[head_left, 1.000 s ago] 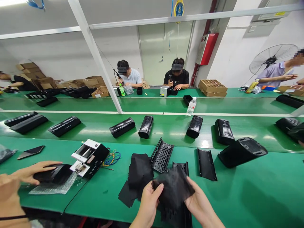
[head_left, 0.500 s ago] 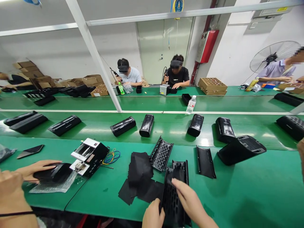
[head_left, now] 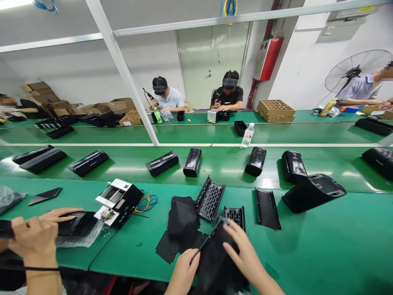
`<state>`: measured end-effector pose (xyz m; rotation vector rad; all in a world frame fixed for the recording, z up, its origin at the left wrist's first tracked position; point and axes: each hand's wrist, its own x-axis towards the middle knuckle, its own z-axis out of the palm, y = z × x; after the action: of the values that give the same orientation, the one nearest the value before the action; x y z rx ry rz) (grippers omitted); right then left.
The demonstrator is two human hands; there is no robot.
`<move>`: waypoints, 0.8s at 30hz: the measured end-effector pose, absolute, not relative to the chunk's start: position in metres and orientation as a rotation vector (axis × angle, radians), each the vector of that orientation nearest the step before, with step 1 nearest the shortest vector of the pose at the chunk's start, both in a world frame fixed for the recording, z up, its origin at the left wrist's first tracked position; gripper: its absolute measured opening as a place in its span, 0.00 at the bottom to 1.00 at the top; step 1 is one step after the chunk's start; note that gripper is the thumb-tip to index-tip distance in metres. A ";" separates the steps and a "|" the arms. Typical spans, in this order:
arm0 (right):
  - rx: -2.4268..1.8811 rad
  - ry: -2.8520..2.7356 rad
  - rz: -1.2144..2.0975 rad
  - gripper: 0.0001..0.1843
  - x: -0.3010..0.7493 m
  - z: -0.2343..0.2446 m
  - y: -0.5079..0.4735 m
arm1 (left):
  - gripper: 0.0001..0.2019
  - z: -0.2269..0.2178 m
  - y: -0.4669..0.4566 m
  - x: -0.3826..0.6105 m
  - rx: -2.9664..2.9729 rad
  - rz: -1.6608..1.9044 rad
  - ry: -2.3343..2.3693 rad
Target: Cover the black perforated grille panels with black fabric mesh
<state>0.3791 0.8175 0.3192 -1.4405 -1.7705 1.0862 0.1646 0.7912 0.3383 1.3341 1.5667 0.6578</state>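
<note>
At the near edge of the bench, my left hand (head_left: pixel 184 266) pinches the left rim of a curved black perforated panel (head_left: pixel 214 228). A black sheet (head_left: pixel 215 256) lies inside this panel and covers most of its slots. My right hand (head_left: pixel 245 248) rests on the sheet near the panel's upper end, fingers stretched and thumb apart. Just behind, another perforated panel (head_left: pixel 238 214) shows partly. A further slotted panel (head_left: pixel 210 198) lies beyond a loose pile of black sheets (head_left: pixel 182 221), left of my hands. To the right is a smooth curved black panel (head_left: pixel 267 209).
At left, a co-worker's hands (head_left: pixel 37 233) hold a black housing (head_left: pixel 76 223) over bubble wrap, beside a black-and-white device (head_left: pixel 118 203) with coiled wires (head_left: pixel 147 202). A large black housing (head_left: pixel 315 193) stands at right. Black housings (head_left: pixel 193 162) line the conveyor (head_left: pixel 215 180); people sit opposite.
The black sheet now spreads down over the panel's slots. My left hand has moved left along with the panel's tilted rim, and my right hand's fingers have spread.
</note>
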 end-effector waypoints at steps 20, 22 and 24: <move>-1.499 -1.277 1.695 0.19 0.398 0.349 0.846 | 0.22 0.383 0.813 0.165 0.668 1.175 1.466; -1.441 -1.244 1.741 0.20 0.402 0.357 0.842 | 0.21 0.390 0.816 0.163 0.671 1.143 1.476; -1.397 -1.235 1.754 0.20 0.405 0.367 0.839 | 0.21 0.394 0.819 0.160 0.694 1.124 1.509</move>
<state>0.4052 0.8391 0.3671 -1.3972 -1.2347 1.7544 0.1603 0.8193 0.3945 0.6945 1.5088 1.1241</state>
